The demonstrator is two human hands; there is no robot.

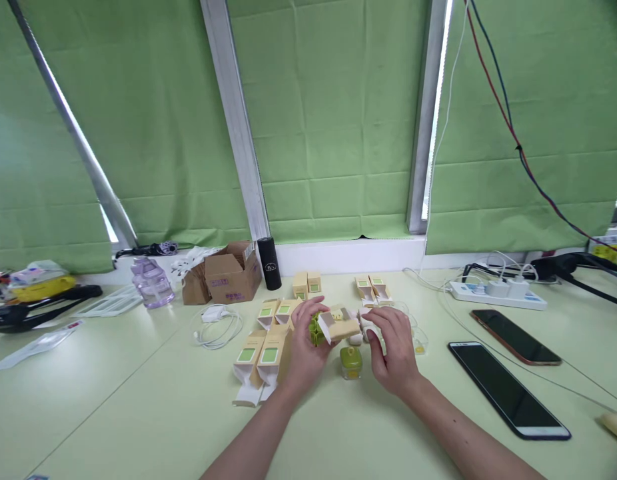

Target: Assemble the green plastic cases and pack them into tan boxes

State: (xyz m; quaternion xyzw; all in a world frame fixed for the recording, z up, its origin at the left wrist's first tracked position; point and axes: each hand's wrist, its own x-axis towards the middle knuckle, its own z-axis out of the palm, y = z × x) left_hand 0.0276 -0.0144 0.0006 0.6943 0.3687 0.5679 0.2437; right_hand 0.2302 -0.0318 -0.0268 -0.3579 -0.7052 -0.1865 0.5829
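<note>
My left hand is closed around a small beige cardboard box, tilted with its white flap sticking out. A green ribbed piece shows between the palm and the box; I cannot tell whether it is part of it. My right hand is just right of the box, thumb and fingers curved and apart, with small white items partly hidden behind it. On the table between my hands stands a small clear jar with a green lid. Several opened beige boxes with green labels stand left of my left hand.
More beige boxes stand farther back. Behind are a brown carton, a black cylinder and a purple bottle. A white cable lies left. Two phones and a power strip with cables lie right.
</note>
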